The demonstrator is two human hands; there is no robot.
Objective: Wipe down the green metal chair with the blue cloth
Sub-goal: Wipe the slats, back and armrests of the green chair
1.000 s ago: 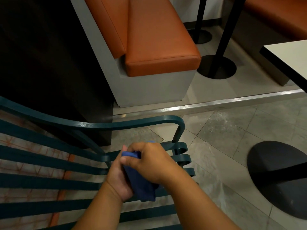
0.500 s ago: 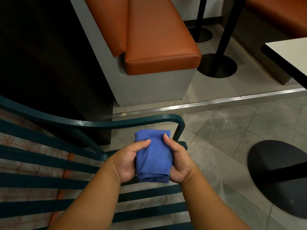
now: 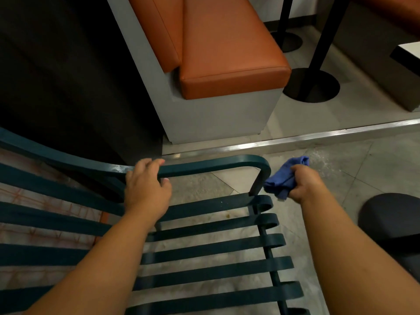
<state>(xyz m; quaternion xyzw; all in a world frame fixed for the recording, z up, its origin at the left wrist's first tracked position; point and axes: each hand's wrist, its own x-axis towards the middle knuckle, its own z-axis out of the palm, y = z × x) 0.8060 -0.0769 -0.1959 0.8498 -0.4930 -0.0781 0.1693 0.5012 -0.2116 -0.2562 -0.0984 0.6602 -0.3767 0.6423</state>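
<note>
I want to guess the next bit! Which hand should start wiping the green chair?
The right hand, probably. It already holds the blue cloth bunched up right beside the bend of the chair's armrest. The left hand has no cloth; it rests on the armrest, as if steadying it.

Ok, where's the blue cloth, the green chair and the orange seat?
blue cloth [image 3: 283,178]: head view, bunched middle.
green chair [image 3: 211,163]: head view, top armrest bar.
orange seat [image 3: 227,48]: head view, cushion top.
</note>
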